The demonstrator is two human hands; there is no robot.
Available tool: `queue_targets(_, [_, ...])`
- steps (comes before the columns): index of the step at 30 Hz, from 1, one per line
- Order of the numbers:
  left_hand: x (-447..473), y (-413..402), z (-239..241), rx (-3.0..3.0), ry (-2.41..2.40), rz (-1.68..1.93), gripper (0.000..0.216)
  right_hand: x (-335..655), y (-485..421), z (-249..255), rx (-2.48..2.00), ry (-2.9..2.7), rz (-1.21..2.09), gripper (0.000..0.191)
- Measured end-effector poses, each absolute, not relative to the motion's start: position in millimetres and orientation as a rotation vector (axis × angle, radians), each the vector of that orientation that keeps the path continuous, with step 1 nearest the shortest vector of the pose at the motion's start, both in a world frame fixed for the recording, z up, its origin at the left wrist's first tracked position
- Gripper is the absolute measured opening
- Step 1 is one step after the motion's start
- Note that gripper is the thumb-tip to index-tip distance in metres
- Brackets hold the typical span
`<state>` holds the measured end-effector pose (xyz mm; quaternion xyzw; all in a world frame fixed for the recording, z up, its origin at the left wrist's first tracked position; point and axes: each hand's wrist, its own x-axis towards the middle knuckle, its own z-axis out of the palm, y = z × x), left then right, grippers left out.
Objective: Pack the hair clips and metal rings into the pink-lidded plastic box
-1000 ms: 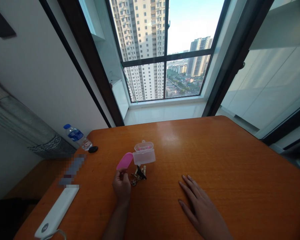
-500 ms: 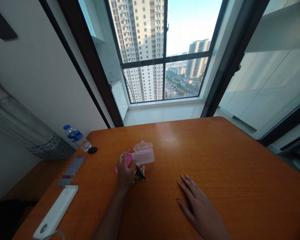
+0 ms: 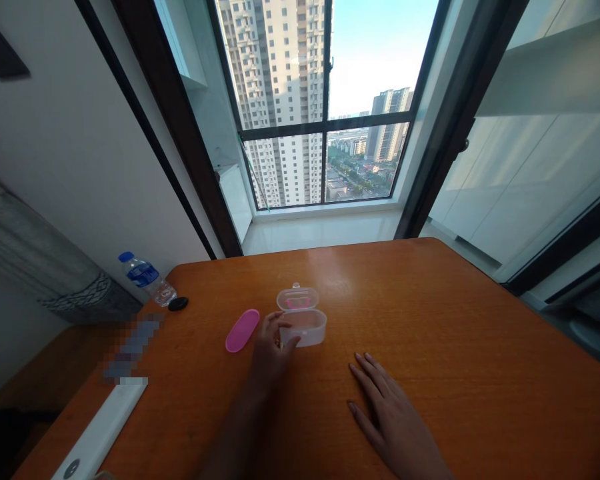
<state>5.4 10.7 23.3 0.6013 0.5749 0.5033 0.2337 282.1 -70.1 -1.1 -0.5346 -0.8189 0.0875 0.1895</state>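
Note:
A clear plastic box [image 3: 310, 338] stands on the table with its hinged lid [image 3: 298, 298] tipped back, a pink part showing in the lid. My left hand [image 3: 273, 350] is at the box's left end, fingers at its rim and thumb across its front wall. A tiny gold-coloured bit shows between the thumb and fingers; anything else under the palm is hidden. Left of this hand lies a pink oval tray [image 3: 243, 331], apart from it. My right hand [image 3: 393, 413] rests flat on the tabletop with fingers spread, holding nothing.
Toward the left edge are a water bottle [image 3: 147, 279] with a blue cap, a black oval object [image 3: 178, 304], a blurred-out item [image 3: 135, 347] and a long white bar [image 3: 100, 430]. A window [image 3: 325, 127] lies beyond the wooden table [image 3: 455, 333].
My left hand has let go of the pink tray and moved right to the box. The box sits farther right and nearer. The small dark and gold clips are now out of sight.

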Motion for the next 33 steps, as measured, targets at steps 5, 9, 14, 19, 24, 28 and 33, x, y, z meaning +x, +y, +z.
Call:
queue_targets(5, [35.0, -18.1, 21.9, 1.771, 1.504, 1.307, 0.029, 276.8, -68.2, -1.0, -1.546, -2.173, 0.300, 0.073])
queue_targets(9, [53.9, -32.3, 12.2, 1.883, 1.448, 1.256, 0.032, 266.3, -58.1, 3.3, -1.542, -1.990, 0.330, 0.066])
queue_targets(14, [53.2, -39.6, 5.6, 2.043, 1.480, 1.236, 0.054, 250.4, -37.3, 6.4, -1.405, -1.930, 0.427, 0.035])
queue_targets(19, [23.5, -40.0, 10.7, 2.125, 1.958, 1.122, 0.074, 241.1, -24.4, -0.8, -1.308, -1.922, 0.395, 0.028])
queue_targets(24, [-4.1, -30.9, 8.8, 1.937, 2.389, 0.908, 0.035, 240.7, -22.6, -3.4, -1.294, -1.906, 0.383, 0.023])
queue_targets(28, [-8.1, -27.5, 7.6, 1.887, 2.496, 0.734, 0.034, 241.2, -23.3, -1.7, -1.283, -1.899, 0.396, 0.020])
queue_targets(33, [-8.1, -26.3, 9.1, 1.819, 2.550, 0.715, 0.033, 240.8, -23.7, -2.8, -1.287, -1.889, 0.416, 0.023])
